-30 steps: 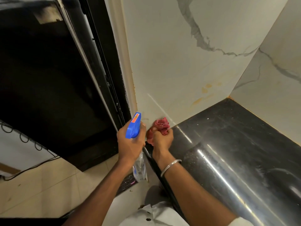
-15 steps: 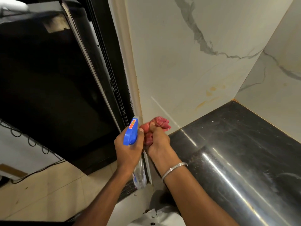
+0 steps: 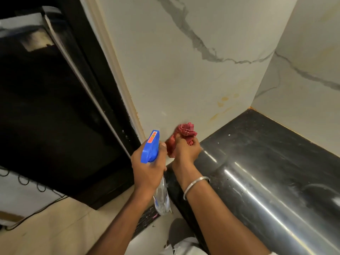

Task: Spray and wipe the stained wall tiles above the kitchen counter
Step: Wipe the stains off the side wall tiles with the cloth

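Head view, left to right. A dark appliance (image 3: 55, 107) fills the left side, close against the trim at the tile edge.

The left hand (image 3: 147, 170) has its fingers (image 3: 162, 146) clenched round the neck of the spray bottle (image 3: 150, 148). The blue trigger head is up with the nozzle toward the wall, and the clear body hangs below the fist. My guess is it's kept in hand, not parked, so spraying and wiping can alternate without a put-down.

Just beside it, the right hand (image 3: 185, 151) grasps a red cloth (image 3: 184, 131), bunched tight. The wad sticks out past the hand and looks pressed to the bottom of the marble wall tile (image 3: 174, 80), right above the bench edge. Bunched like that it makes a firm scrubbing pad. There's a metal bangle (image 3: 196, 186) on that wrist.

The yellow-orange stains (image 3: 223, 103) are on the same tile, further right, low and near the corner, apart from the cloth. I'd say the wipe is on the lower-left strip and the stains are not yet reached.

The black polished bench (image 3: 266, 162) runs right from under the cloth. The side wall tile (image 3: 303, 89) closes the corner, with an orange grime line along its joint with the bench.

Risk: the nozzle sits close to the cloth hand, so overspray may land on the bench.
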